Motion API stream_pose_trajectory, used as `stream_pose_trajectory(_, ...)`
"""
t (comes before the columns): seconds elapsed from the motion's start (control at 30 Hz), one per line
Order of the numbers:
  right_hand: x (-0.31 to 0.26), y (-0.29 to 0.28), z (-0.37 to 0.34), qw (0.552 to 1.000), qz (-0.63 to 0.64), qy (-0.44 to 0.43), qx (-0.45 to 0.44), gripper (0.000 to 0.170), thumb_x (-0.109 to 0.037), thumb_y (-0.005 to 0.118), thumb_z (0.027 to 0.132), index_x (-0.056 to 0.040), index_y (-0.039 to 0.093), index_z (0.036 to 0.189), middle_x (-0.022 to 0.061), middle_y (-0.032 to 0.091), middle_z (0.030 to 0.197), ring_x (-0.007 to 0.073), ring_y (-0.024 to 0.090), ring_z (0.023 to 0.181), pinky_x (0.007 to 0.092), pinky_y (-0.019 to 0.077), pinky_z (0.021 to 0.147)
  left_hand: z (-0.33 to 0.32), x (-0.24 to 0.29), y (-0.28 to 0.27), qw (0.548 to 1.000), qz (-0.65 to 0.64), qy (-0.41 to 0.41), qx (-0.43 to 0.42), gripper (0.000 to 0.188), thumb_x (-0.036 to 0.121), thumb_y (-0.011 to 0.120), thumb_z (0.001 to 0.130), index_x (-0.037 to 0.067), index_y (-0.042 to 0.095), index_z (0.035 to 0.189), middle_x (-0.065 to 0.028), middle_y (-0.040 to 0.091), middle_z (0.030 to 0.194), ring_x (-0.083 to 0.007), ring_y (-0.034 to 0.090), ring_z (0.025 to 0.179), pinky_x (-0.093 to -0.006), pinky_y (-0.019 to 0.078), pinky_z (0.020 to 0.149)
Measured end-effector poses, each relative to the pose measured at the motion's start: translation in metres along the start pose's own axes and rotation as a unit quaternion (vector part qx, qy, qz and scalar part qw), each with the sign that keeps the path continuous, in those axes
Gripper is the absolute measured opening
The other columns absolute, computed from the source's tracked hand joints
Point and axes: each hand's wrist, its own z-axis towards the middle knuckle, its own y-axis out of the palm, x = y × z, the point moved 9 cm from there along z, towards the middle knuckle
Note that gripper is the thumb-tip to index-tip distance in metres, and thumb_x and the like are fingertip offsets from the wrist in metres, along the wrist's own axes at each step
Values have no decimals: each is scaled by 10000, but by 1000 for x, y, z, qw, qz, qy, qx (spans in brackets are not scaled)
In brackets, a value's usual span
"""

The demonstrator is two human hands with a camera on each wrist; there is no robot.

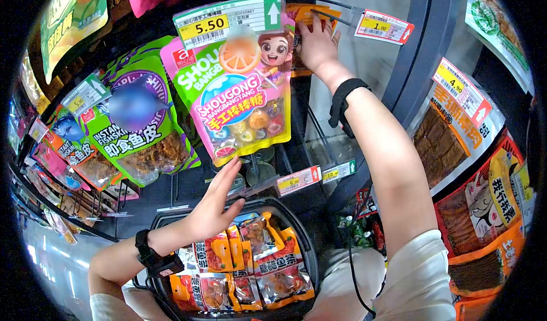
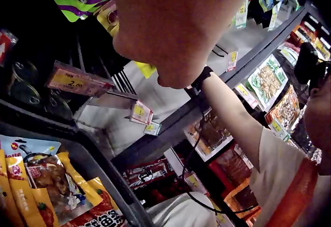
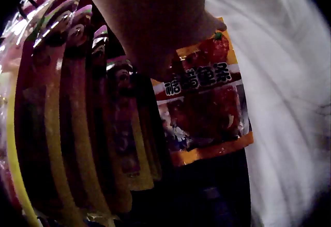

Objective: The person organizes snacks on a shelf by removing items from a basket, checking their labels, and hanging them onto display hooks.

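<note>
You face a shop aisle of dark display racks in patchy light.
A dark metal post [image 1: 419,42] rises on your right, with a pale grey panel [image 1: 376,64] beside it; wire hooks [image 1: 320,124] jut from the dark rack [image 1: 142,215] before you, and the glossy pale floor [image 1: 60,264] at your lower left carries white streaks of reflected light.

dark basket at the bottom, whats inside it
Several orange-edged snack packets lie in the dark basket, with part of a light-blue package at its shelf-side edge. The packets cover the basket's bottom, so whatever lies beneath them can't be seen.
</note>
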Motion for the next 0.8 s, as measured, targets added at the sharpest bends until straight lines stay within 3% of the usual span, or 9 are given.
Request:
stream_pose_trajectory(0.13,1,6,6,1000,-16,-8,3,558,-247,582,749,-225,379,1268,111,235,1368,368,240,1243,564,217,979,1,-3,-2,1000,-3,7,6,670,36,541,774,5,171,1330,-196,189,1374,-324,186,1284,-372,196,1034)
stream_pose_trajectory(0.2,0,14,9,997,45,-9,-65,536,-231,539,770,-232,369,1278,114,207,1388,363,256,1240,556,212,981,1,-4,-3,1000,-10,-2,5,668,35,537,776,3,166,1331,-195,189,1376,-320,182,1286,-373,192,1036)
stream_pose_trajectory(0.33,-2,10,10,994,33,-3,-107,528,-221,507,780,-239,360,1287,101,186,1403,357,258,1243,538,203,992,-4,-1,-3,1000,0,-6,0,659,35,531,782,3,166,1330,-192,182,1380,-318,177,1288,-373,188,1038)
stream_pose_trajectory(0.4,-4,7,9,992,39,-5,-120,485,-176,501,778,-146,409,1254,115,245,1369,300,326,1221,484,286,967,-8,-4,-2,1000,-5,-8,4,660,37,535,779,1,171,1328,-193,193,1376,-320,184,1285,-374,189,1037)
stream_pose_trajectory(0.53,-7,15,-3,995,33,-24,-88,479,-170,507,771,-143,418,1241,120,283,1348,302,344,1199,485,298,952,-15,-13,-1,1000,0,-8,16,635,45,552,762,-9,231,1307,-201,244,1352,-338,208,1273,-381,200,1034)
stream_pose_trajectory(0.63,-2,7,-35,992,117,34,-30,416,-181,524,763,-118,456,1168,128,328,1313,300,397,1127,483,337,905,-21,-17,11,997,82,-1,-12,587,47,563,743,-13,308,1268,-209,276,1330,-353,223,1262,-389,216,1030)
stream_pose_trajectory(0.67,4,11,-45,984,158,62,-49,430,-199,541,754,-96,453,1162,150,325,1308,313,409,1112,462,352,900,-25,-19,18,996,89,15,-19,523,42,567,725,-8,389,1214,-209,282,1324,-365,227,1257,-403,227,1027)
stream_pose_trajectory(0.73,7,2,-60,975,193,87,-69,449,-217,559,745,-75,449,1157,172,323,1303,326,421,1098,441,367,894,-37,-20,29,993,100,32,-52,509,42,569,717,-4,410,1198,-208,280,1327,-363,232,1256,-408,230,1027)
stream_pose_trajectory(0.8,23,2,-79,947,236,181,-117,448,-229,567,742,-20,460,1123,212,469,1152,350,497,1006,418,411,848,-53,-11,39,982,151,74,-90,484,49,578,700,4,452,1165,-206,272,1336,-352,250,1253,-417,242,1025)
